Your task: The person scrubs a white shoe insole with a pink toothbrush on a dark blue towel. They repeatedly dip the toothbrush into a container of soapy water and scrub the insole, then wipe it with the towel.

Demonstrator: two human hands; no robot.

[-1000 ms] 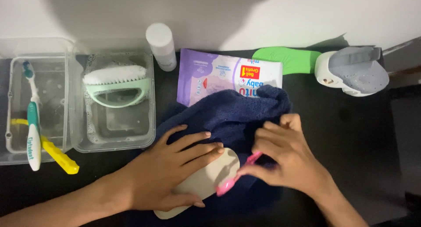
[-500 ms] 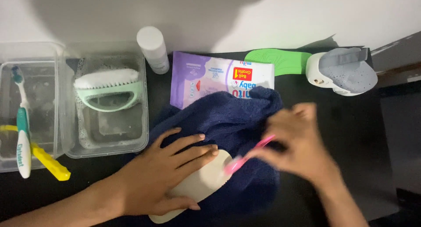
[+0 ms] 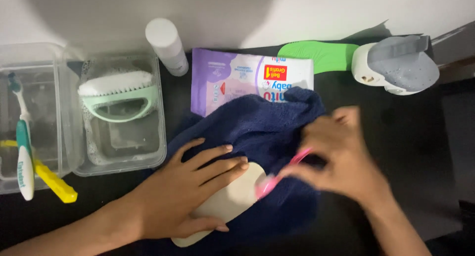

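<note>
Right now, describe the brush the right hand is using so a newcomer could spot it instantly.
Start at the dark blue towel mid-table. On it the left hand pins a cream shoe insole, and the right hand holds a pink toothbrush against its tip. It is the only pink brush; the other toothbrushes lie in the clear tub far left.

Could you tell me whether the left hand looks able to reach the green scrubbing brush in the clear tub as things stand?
Probably yes, once freed: the left hand presses the cream sole, while the green brush lies uncovered across the open tub with nothing between.
</note>
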